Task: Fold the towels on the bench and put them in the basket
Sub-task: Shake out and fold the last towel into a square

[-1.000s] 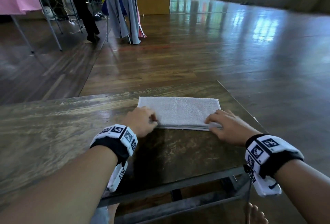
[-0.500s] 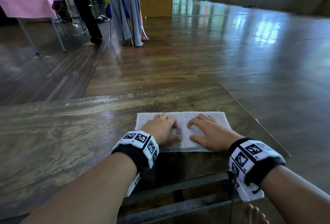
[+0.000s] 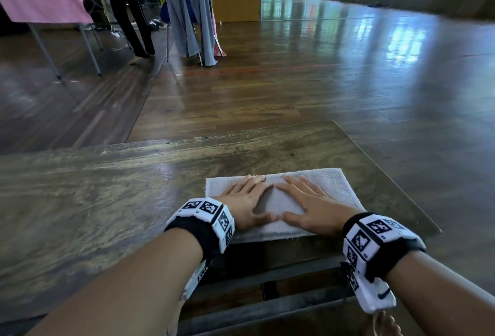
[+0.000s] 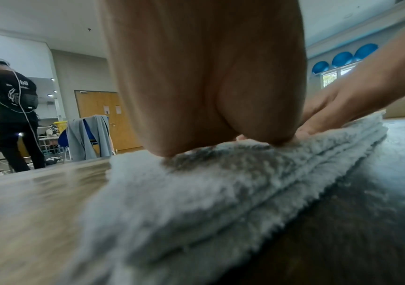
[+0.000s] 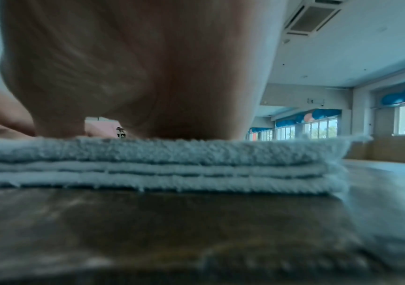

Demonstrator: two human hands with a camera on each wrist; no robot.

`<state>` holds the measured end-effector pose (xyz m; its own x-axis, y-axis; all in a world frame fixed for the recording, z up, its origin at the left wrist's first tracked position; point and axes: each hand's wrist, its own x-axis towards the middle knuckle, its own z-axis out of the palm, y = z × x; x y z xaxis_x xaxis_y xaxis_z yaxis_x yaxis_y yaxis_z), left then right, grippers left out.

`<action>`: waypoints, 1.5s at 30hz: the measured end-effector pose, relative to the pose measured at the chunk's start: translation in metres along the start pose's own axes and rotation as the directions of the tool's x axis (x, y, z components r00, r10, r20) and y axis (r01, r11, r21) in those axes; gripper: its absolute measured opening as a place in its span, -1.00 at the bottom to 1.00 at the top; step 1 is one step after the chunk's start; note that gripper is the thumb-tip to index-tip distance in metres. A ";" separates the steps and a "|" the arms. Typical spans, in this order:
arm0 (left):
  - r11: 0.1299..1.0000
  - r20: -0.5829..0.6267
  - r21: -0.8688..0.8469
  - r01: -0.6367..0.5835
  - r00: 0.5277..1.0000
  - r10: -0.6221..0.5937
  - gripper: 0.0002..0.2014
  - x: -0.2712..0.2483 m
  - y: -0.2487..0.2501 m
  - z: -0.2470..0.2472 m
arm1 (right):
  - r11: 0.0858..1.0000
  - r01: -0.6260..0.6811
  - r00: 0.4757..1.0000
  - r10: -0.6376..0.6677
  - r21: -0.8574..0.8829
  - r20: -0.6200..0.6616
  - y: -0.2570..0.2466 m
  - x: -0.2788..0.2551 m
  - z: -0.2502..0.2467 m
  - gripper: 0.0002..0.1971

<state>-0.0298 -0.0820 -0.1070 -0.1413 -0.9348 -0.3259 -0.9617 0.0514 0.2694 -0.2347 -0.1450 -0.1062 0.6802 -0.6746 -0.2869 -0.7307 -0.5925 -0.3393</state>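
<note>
A folded white towel (image 3: pixel 334 188) lies near the right end of the wooden bench (image 3: pixel 107 201). My left hand (image 3: pixel 247 199) and right hand (image 3: pixel 306 199) lie flat on top of it side by side, fingers straight and pointing away from me, thumbs almost touching. In the left wrist view the heel of my left hand (image 4: pixel 204 86) presses into the towel (image 4: pixel 196 202), whose stacked layers show at its edge. The right wrist view shows my right hand (image 5: pixel 135 67) pressing on the layered towel (image 5: pixel 160 165). No basket is recognisable near the bench.
The bench's right end (image 3: pixel 388 175) is close beside the towel. Beyond lies open wooden floor (image 3: pixel 321 81). Far left, a person in black (image 3: pixel 128 9) stands by a pink-covered table (image 3: pixel 45 1). Grey cloths hang over a chair (image 3: pixel 192 17).
Both hands moved from the towel's near corners onto its top and now press it flat. The towel looks narrower and thicker than a second ago.
</note>
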 end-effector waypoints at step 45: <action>0.906 0.085 -0.407 0.113 0.993 -0.085 -0.45 -0.058 -0.001 -0.038 | 0.964 0.129 0.989 -0.142 -0.231 -0.042 -0.014 -0.077 0.017 0.01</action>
<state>-0.0119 -0.0417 -0.0538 -0.0783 -0.9024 -0.4238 -0.7918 -0.2020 0.5764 -0.2756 -0.0769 -0.0943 0.7739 -0.6014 -0.1982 -0.6308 -0.7599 -0.1573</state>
